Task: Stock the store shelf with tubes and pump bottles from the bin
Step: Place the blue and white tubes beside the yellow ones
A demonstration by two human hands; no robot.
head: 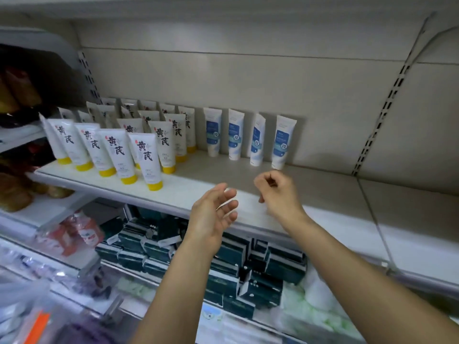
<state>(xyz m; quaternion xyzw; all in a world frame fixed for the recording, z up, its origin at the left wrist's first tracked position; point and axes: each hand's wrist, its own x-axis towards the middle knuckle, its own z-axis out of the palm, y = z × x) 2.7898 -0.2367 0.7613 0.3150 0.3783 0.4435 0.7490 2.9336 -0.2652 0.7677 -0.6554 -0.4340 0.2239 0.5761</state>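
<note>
On the shelf [223, 180], yellow-capped tubes [146, 157] and four blue tubes [280, 142] stand; right half bare, no pump bottles. Left hand [211, 214] open, right hand [278, 192] loosely curled, both empty.

My forearms run out of the bottom edge. The rear yellow-capped tubes [149, 112] are mostly hidden behind the front rows. Small print on the blue-labelled tubes [257, 142] is too tiny to read. The packets at near left [27, 306] are blurred beyond telling, and the dark boxes [231, 266] sit partly behind my left hand [213, 214].
</note>
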